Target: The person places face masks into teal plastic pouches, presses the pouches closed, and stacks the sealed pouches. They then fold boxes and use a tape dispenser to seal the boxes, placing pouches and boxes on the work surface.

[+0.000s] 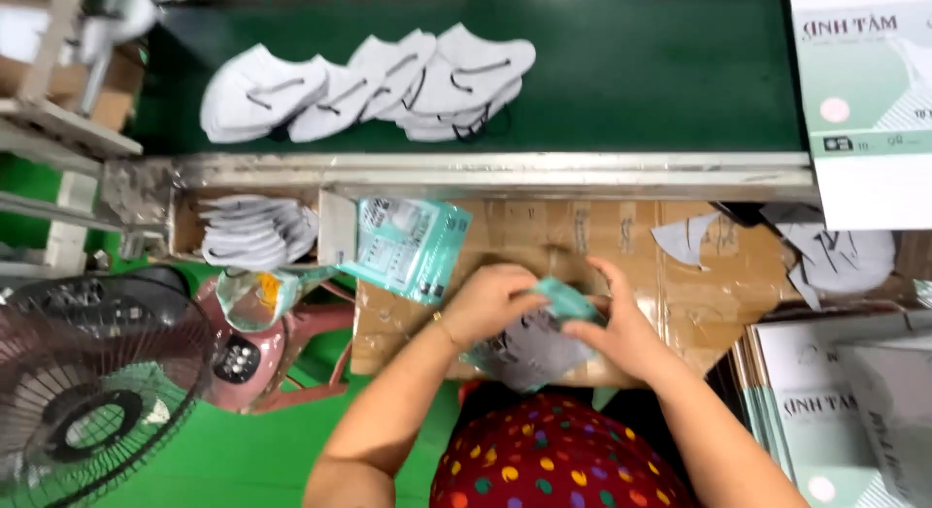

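Observation:
My left hand and my right hand meet over a cardboard-covered worktop, both closed on a teal-and-clear plastic pouch with grey-white face masks in it. The pouch sits between my palms, close to my body. A stack of the same teal pouches leans just left of my left hand. Loose white masks lie in a pile on the green conveyor belt beyond the metal rail.
A box of stacked white masks sits at the left under the rail. More masks lie at the right. Printed cartons stand at the upper right, flat cartons lower right. A fan stands at the left.

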